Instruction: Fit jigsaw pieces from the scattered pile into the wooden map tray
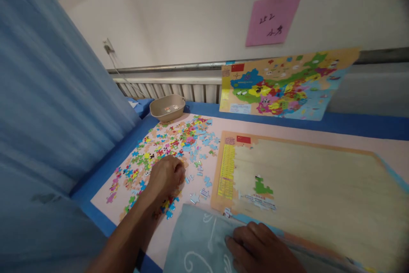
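My left hand (168, 175) is over loose jigsaw pieces (147, 156), its fingers closed in a pinch; what they hold, if anything, is hidden. My right hand (257, 245) rests on a grey-blue cloth (198, 239) with white swirls, holding nothing visible, its fingers slightly bent and partly apart. Beyond it lies the puzzle board (313, 179), mostly bare, with an orange border and a yellow strip fitted at its left. On the board sit a small joined green section (263, 186) and a white section with text (258, 202).
A beige basket (168, 109) holding a few pieces stands at the far left corner. A colourful map sheet (281, 87) leans against the wall rail. Blue curtains (47, 115) hang on the left. A pink note (273, 19) is on the wall.
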Demonstrator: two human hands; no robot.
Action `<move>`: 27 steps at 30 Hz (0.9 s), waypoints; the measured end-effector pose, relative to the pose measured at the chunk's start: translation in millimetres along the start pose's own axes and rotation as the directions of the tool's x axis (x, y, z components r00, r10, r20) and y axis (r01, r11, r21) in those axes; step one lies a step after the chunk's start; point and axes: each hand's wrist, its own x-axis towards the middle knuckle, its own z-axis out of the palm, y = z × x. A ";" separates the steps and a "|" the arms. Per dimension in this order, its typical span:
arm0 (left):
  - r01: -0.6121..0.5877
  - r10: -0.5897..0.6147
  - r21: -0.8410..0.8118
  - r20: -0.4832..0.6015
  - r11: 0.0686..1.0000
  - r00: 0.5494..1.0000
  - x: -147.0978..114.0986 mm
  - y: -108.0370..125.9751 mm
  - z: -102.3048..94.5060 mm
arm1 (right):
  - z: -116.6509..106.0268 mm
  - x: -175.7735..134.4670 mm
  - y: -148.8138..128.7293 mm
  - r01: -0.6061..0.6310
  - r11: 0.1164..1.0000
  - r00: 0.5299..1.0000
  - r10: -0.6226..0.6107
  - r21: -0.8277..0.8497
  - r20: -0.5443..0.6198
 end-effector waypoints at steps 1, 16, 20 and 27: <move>0.016 -0.016 0.012 -0.002 1.000 1.000 0.7 2.0 2.5 | 0.2 1.0 0.3 -0.010 1.000 1.000 0.011 0.018 -0.028; -0.203 0.201 -0.050 -0.040 0.978 0.979 1.5 -18.6 14.6 | -27.6 10.8 -8.8 0.042 0.995 0.999 -0.039 0.088 -0.035; -0.268 0.262 -0.065 -0.084 0.961 0.961 1.4 -22.3 18.3 | -12.2 8.0 -9.2 0.001 0.997 0.999 0.002 0.079 -0.046; -0.290 0.260 -0.093 -0.246 0.953 0.934 -14.4 -13.1 8.6 | -9.2 5.3 -9.6 0.008 0.996 1.000 -0.006 0.089 -0.023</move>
